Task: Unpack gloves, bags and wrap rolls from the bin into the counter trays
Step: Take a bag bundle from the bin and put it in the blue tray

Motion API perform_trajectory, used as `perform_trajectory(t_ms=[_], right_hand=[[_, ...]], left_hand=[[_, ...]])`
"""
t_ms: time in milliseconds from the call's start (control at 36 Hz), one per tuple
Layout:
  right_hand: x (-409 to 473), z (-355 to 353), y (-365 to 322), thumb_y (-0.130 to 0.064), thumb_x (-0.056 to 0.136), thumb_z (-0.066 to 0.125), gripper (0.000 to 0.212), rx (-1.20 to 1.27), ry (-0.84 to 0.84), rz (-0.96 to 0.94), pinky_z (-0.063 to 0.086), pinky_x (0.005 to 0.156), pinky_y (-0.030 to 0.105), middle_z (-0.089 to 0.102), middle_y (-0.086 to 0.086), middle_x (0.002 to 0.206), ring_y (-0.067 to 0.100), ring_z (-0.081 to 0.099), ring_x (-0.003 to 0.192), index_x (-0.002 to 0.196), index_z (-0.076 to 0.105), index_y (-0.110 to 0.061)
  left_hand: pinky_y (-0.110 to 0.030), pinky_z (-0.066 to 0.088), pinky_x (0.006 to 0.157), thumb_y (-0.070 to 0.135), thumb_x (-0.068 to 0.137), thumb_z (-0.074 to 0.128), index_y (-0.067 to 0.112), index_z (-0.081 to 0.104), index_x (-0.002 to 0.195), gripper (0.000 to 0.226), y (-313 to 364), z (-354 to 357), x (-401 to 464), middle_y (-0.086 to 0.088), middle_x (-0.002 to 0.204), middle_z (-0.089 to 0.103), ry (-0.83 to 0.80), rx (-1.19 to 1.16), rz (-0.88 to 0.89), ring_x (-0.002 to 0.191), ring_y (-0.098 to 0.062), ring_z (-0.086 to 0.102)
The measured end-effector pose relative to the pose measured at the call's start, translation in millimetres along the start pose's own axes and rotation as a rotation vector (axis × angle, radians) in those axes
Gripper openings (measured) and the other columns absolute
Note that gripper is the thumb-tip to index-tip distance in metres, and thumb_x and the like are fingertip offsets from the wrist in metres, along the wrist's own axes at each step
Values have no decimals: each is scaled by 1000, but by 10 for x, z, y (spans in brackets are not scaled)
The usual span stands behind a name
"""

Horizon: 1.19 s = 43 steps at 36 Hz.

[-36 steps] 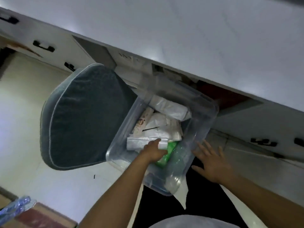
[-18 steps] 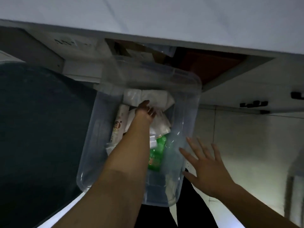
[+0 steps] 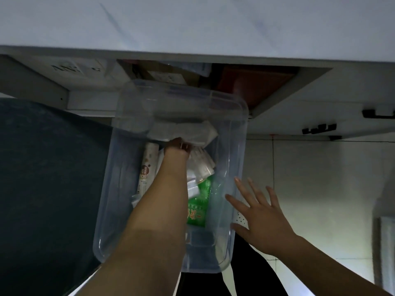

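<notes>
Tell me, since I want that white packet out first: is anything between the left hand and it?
Nothing visible: the left hand is already at the white packet at the bin's far end, fingers hidden beneath its edge.

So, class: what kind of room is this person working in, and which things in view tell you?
Probably a home kitchen: a pale countertop overhangs white cabinet fronts with dark handles, and a clear bin of packaged supplies sits below.
</notes>
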State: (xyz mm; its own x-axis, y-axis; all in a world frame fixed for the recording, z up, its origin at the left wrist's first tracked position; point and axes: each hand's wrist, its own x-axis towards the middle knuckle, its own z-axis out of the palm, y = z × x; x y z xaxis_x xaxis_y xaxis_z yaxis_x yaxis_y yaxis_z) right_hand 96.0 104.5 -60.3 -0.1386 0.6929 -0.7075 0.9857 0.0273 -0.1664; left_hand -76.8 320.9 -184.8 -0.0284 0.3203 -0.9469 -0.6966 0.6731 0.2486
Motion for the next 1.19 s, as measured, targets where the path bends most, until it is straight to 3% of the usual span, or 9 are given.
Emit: perform_trajectory(t_ms=[222, 306, 389, 500, 556, 639, 722, 917, 1194], right_hand=[[-17, -231, 9, -70, 91, 37, 75, 47, -56, -27, -9, 118, 61, -22, -6, 163, 23, -22, 150, 156, 12, -42], [-71, -435, 41, -71, 89, 41, 79, 80, -63, -40, -5, 117, 64, -9, -5, 167, 22, -18, 151, 156, 10, -42], [-208, -729, 51, -72, 87, 46, 82, 160, -28, -52, -2, 118, 63, -5, -6, 167, 21, -11, 152, 155, 11, -45], [-510, -1158, 33, -69, 81, 60, 84, 677, 39, -33, 19, 119, 44, 18, -6, 164, 19, 15, 151, 153, 26, -41], [-686, -1316, 40, -55, 81, 71, 76, 1030, 53, -18, 34, 106, 32, 35, -4, 156, 16, 35, 140, 148, 37, -40], [-933, -1419, 94, -41, 75, 79, 68, 1377, -55, -3, 52, 85, 37, 59, -1, 135, 17, 59, 117, 138, 51, -39], [-1096, -1352, 181, -32, 64, 85, 73, 1607, -161, -50, 59, 83, 46, 68, 7, 124, 29, 66, 113, 132, 58, -30], [-1405, -1073, 209, -17, 88, 69, 37, 1719, -238, -93, 59, 79, 44, 72, 14, 118, 32, 69, 99, 125, 64, -14], [-1708, -731, 308, -10, 83, 72, 32, 1728, -147, -72, 59, 77, 47, 75, 12, 109, 29, 73, 89, 114, 71, -19]], left_hand=[[-39, 56, 76, -8, 95, 47, 17, 52, 135, 48, -98, -539, -801, -12, 116, 63, -72, 203, 53, 96, -27, 63], [-32, 57, 56, -6, 94, 53, 19, 54, 133, 47, -119, -757, -1307, -12, 114, 67, -63, 301, 119, 91, -26, 66], [-30, 56, 56, -5, 93, 55, 19, 57, 130, 44, -146, -925, -1836, -7, 108, 71, -106, 393, 177, 88, -23, 68], [-32, 56, 58, -4, 92, 57, 17, 61, 124, 39, -180, -1064, -2543, -7, 106, 73, -230, 499, 269, 83, -20, 72], [-34, 57, 62, -4, 90, 60, 19, 65, 116, 35, -219, -1107, -2864, -9, 106, 73, -293, 541, 303, 83, -20, 73], [-45, 58, 76, -1, 88, 66, 18, 66, 119, 36, -333, -1139, -3257, -11, 112, 72, -369, 604, 318, 95, -28, 71], [-45, 58, 78, 2, 87, 69, 20, 67, 120, 38, -511, -1135, -3542, -12, 116, 71, -411, 627, 320, 103, -32, 70], [-37, 59, 72, 3, 88, 67, 24, 70, 116, 35, -889, -1134, -3839, -11, 108, 72, -474, 682, 286, 96, -26, 72], [-44, 59, 78, -3, 89, 64, 19, 67, 118, 36, -1177, -1139, -3938, -10, 104, 69, -482, 804, 253, 97, -25, 70]])
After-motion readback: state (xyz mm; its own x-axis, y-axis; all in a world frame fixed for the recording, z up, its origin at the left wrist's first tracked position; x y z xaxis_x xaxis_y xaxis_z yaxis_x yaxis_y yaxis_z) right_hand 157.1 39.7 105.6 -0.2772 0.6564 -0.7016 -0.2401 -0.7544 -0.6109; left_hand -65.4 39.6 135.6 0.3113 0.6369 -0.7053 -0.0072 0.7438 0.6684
